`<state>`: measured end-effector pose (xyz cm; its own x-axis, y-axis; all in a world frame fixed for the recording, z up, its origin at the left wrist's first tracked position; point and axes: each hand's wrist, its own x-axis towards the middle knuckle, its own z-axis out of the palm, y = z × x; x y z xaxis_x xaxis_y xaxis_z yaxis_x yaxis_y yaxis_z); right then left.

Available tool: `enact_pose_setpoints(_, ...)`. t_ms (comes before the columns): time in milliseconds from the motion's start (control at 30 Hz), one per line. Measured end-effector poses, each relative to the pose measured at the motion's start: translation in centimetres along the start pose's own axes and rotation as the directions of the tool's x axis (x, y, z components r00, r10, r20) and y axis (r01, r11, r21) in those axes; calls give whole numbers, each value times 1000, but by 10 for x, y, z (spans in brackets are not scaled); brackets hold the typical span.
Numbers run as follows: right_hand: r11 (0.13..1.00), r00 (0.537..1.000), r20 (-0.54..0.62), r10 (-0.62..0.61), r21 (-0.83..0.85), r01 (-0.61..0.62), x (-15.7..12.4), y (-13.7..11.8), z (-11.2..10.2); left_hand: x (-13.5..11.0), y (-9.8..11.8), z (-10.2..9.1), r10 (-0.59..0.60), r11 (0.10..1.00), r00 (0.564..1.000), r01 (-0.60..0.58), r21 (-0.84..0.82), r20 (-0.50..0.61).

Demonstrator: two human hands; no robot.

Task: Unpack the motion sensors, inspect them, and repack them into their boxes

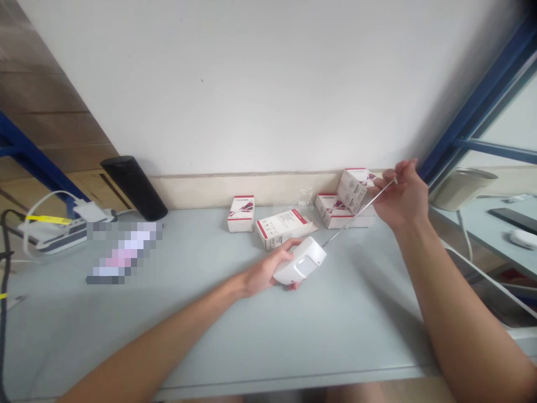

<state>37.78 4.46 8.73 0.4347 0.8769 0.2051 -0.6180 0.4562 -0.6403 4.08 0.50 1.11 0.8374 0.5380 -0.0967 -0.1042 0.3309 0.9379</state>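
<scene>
White plastic housing (299, 261) clamped in the left hand (263, 270), thin metal rod (359, 212) aimed at its corner

The housing is over the grey-blue desktop (201, 341), right of centre, with its long axis running from near left to far right. The left hand's fingers and palm wrap firmly around its near end and underside. The rod lies on a diagonal from far right down to near left, and its lower tip reaches the housing's far-right corner; whether it touches or stops just beside, the view cannot settle. The right hand (401, 196), farther away and to the right, pinches the rod's upper end between its fingertips (388, 180), so the left hand is the nearer of the two to the housing.

Just beyond are four white cardboard boxes (283, 228) with red trim, and a clear plastic bag (304, 198) sits among them. To the left, a black cylinder (134, 187) lies tilted by the wall (251, 84), near a pixelated object (123, 252) and a white power strip (54, 238). Off to the right, past a blue metal frame (482, 106), are a metal cup (464, 189), a phone (514, 219) and a white mouse (523, 238)
</scene>
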Motion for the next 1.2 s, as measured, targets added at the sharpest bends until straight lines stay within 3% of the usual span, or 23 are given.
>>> enact_pose_setpoints(267,1000,1000,-8,-7,-8,7,-1,-2,1,6,-10,-14,-18,983,1000,18,-183,2)
enact_pose_setpoints(667,1000,1000,-15,3,1,-3,-8,1,11,3,3,-8,35,960,999,-30,-279,15)
enact_pose_setpoints(900,988,989,19,150,-48,-149,-38,47,41,2,4,-10,-4,922,990,-50,-384,-138)
enact_pose_setpoints(1067,954,980,39,196,-238,-181,-56,80,49,3,3,-9,51,894,987,-113,-434,-152)
enact_pose_setpoints(1200,891,951,65,304,-372,-259,-71,104,50,4,1,-10,79,862,987,-139,-488,-141)
